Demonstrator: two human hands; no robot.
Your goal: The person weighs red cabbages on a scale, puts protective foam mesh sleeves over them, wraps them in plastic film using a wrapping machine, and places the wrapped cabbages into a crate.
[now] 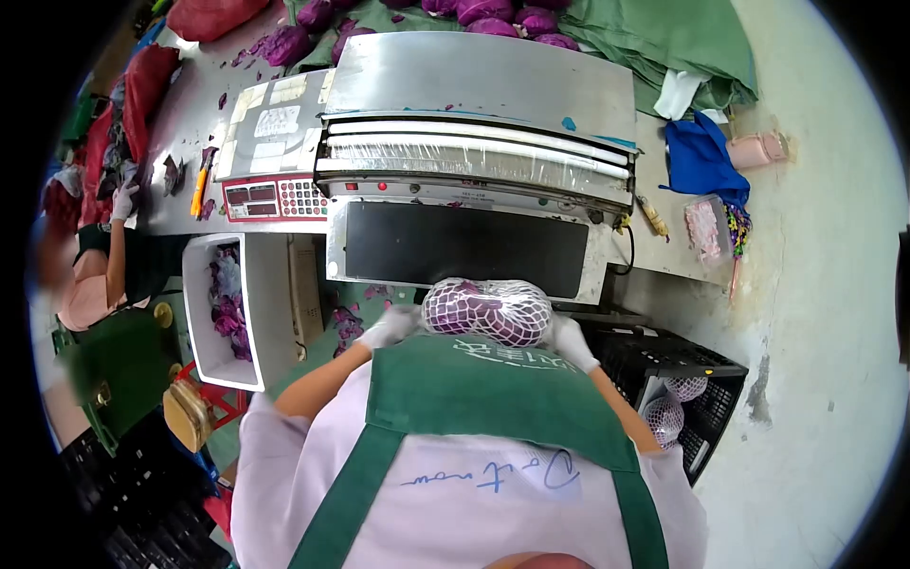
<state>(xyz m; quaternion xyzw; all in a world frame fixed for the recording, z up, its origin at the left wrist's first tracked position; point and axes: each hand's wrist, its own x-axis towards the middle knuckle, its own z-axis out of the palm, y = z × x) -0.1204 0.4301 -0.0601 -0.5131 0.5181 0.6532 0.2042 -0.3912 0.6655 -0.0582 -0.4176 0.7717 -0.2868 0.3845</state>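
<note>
In front of the green apron, two red cabbages (486, 313) in white foam netting sit side by side, pressed together. My left hand (393, 327), in a white glove, grips them from the left end. At the right end my right hand (572, 343), also gloved, holds the other side. The netting partly hides the fingers of both hands. Just beyond the cabbages is the black plate (464, 248) of a film-wrapping machine (474, 156), with clear film stretched over its rollers.
A red scale (275, 199) and an orange-handled knife (201, 185) are on the left. Below stands a white foam box (261, 313) of purple leaves. A black crate (701, 370) holds netted cabbages at right. Loose cabbages (488, 11) lie behind the machine. A co-worker (100, 270) is at far left.
</note>
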